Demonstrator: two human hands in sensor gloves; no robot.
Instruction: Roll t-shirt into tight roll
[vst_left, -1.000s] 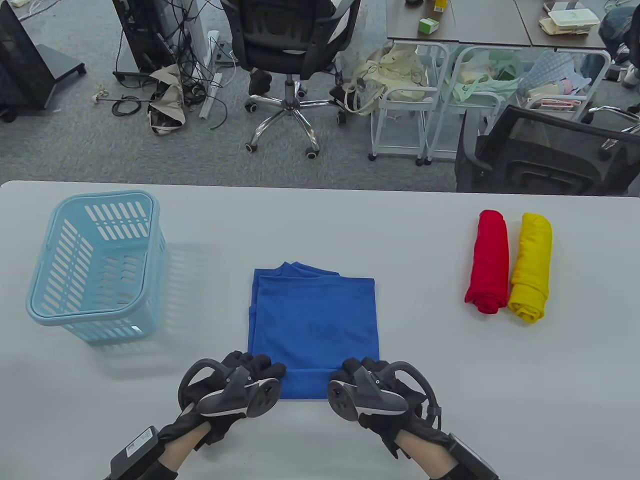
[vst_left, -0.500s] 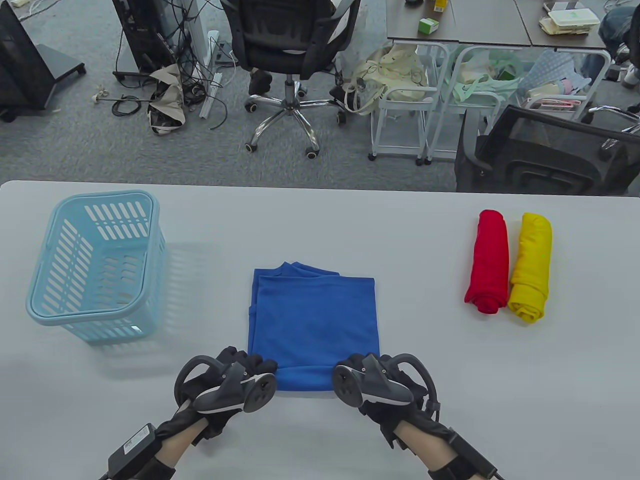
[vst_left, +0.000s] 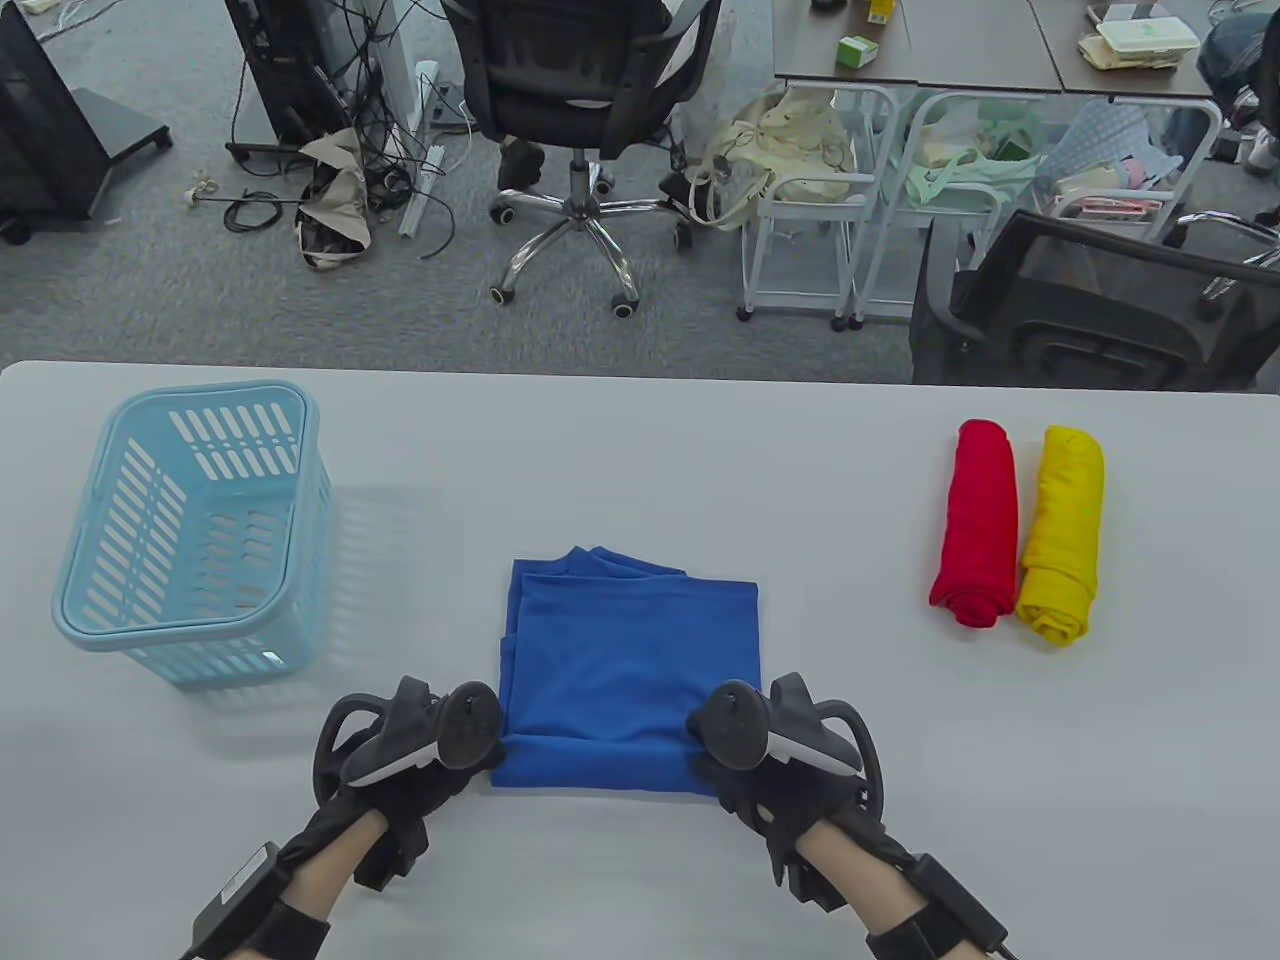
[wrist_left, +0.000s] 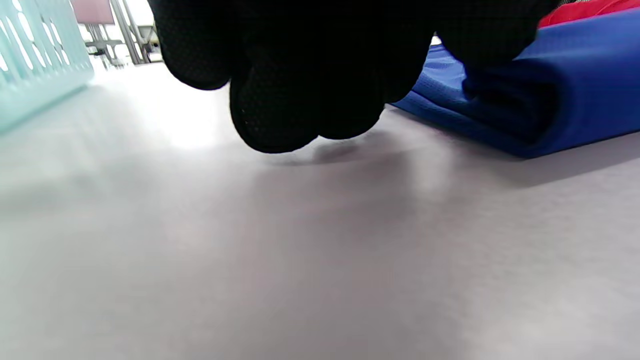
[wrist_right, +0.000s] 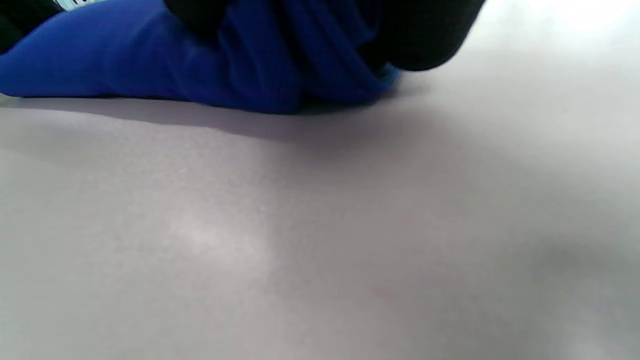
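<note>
Folded blue fabric t-shirt (vst_left: 628, 660), first turn of the roll.
My left hand (vst_left: 400, 775) and right hand (vst_left: 790, 780) grip its near corners, curled fingers keeping the roll tight.

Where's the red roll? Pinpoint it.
In the table view, the red roll lies on the table's right side, touching the yellow roll on its right.

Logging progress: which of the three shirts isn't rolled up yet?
The blue t-shirt between both hands: folded flat, only its near edge rolled. The red and yellow ones are finished rolls.
</note>
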